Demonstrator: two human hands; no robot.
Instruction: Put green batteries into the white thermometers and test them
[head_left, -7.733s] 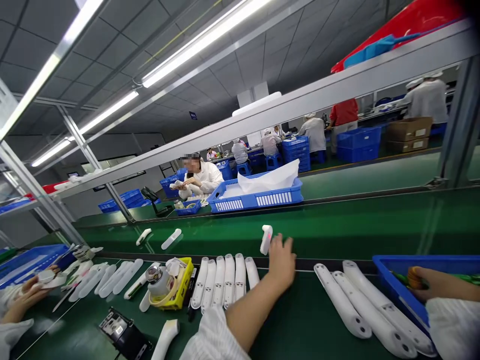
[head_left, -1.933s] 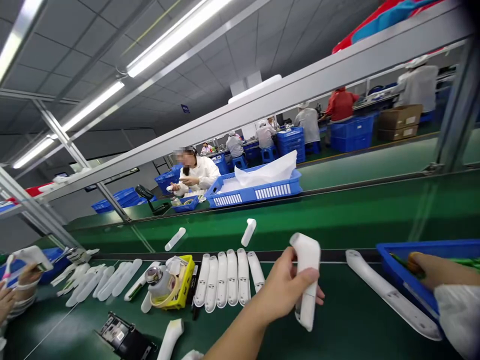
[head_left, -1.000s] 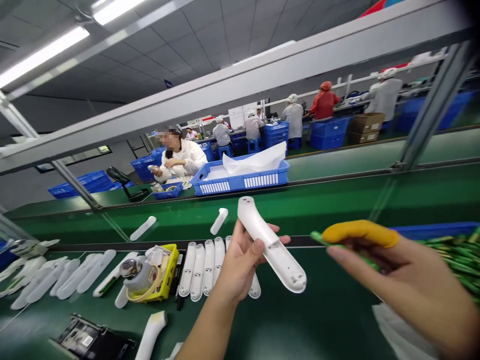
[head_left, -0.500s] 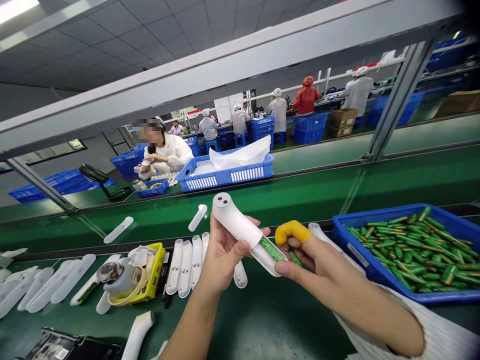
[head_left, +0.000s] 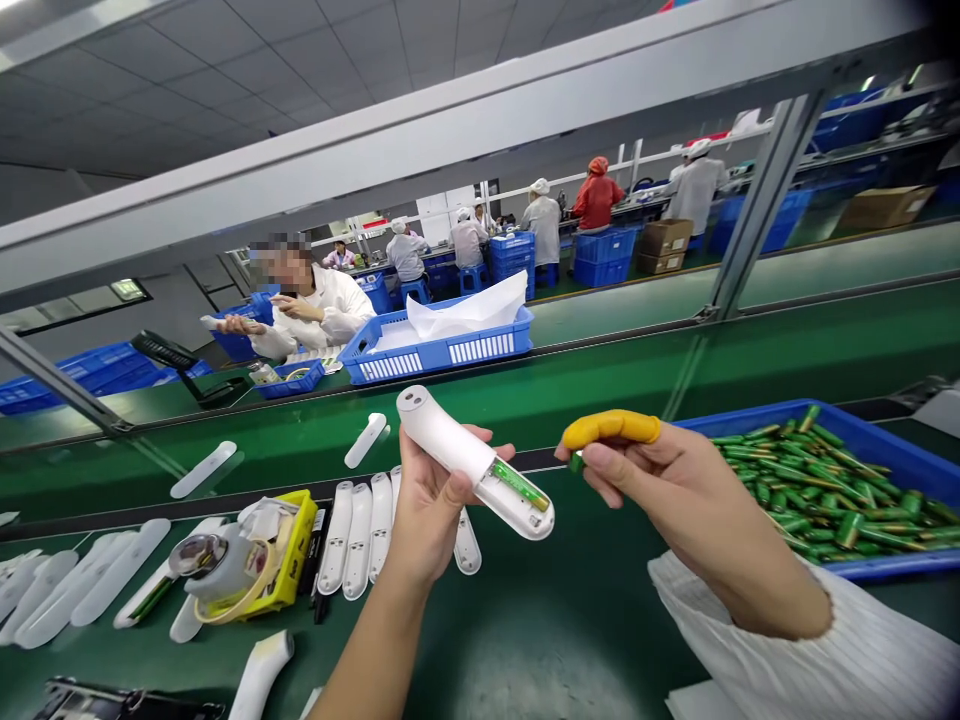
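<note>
A white curved device [head_left: 450, 440] rests in my left hand [head_left: 424, 510], whose fingers wrap round its middle. The device's lower end is open, showing a green battery [head_left: 520, 485] in the compartment. To the right of it, apart from the device, my right hand [head_left: 637, 465] is pinched, with a yellow cover on one finger. A small green battery end [head_left: 576, 462] shows between its thumb and fingers; the rest is hidden. Behind my right wrist stands a blue bin [head_left: 814, 410] heaped with green batteries.
A yellow basket [head_left: 304, 545] with a bottle stands left of my left arm. White device parts [head_left: 356, 540] lie beside it, and more covers [head_left: 124, 570] at the far left. Across the belt, a person [head_left: 330, 300] works near a blue tray [head_left: 465, 350].
My right hand has moved right, away from the device, and the green battery it was near now shows in the compartment. The view has shifted slightly, and the person opposite has moved their hands.
</note>
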